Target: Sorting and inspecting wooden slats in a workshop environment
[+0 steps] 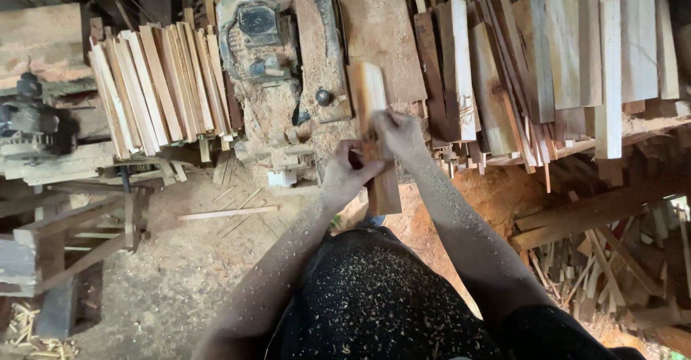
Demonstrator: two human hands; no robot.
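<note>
Gripping a short wooden board with both hands, a person stands at a sawdust-covered workbench in a woodworking shop. The board is held upright-lengthwise in front of the body, its far end over the bench edge and its near end pointing back toward the dark, sawdust-flecked apron. The left hand is clamped on the board's left edge near its middle, fingers curled around it; the right hand is closed on the right edge just above, the two hands close together with the board between them. Both forearms are dusted with fine shavings.

Left of the hands, a grey-blue machine caked in sawdust sits on the bench. Beyond it lies a fanned stack of thin pale slats. To the right, longer planks in pale and reddish tones lie side by side in a thick pile. A loose slat rests on the sawdust-strewn floor, and offcuts lie heaped at lower right. No packages, labels or signs can be made out.
</note>
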